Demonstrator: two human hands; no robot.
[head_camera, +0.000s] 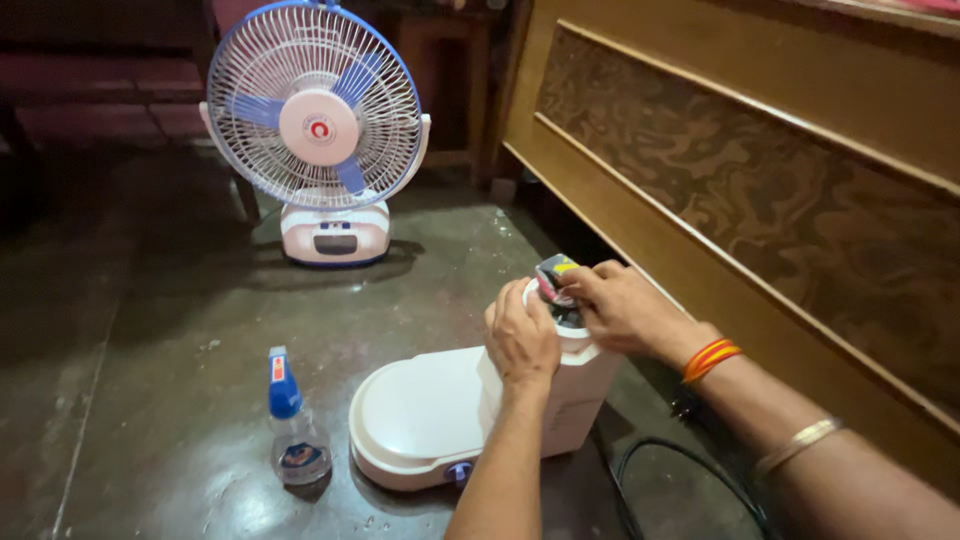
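Sitting on the dark floor (150, 330) beside a wooden bed frame (760, 190), working on a white appliance base (440, 415) with a round flat platform and a tall column. Left hand (520, 335) curling closed over the column top, steadying it. Right hand (615, 305) pinching a small dark piece with a yellow bit (553, 272) right at the top opening. Small clear spray bottle with blue nozzle (293, 425) standing just left of the base. White and blue table fan (318, 120) standing further back. Black cord (680, 470) trailing on the right.
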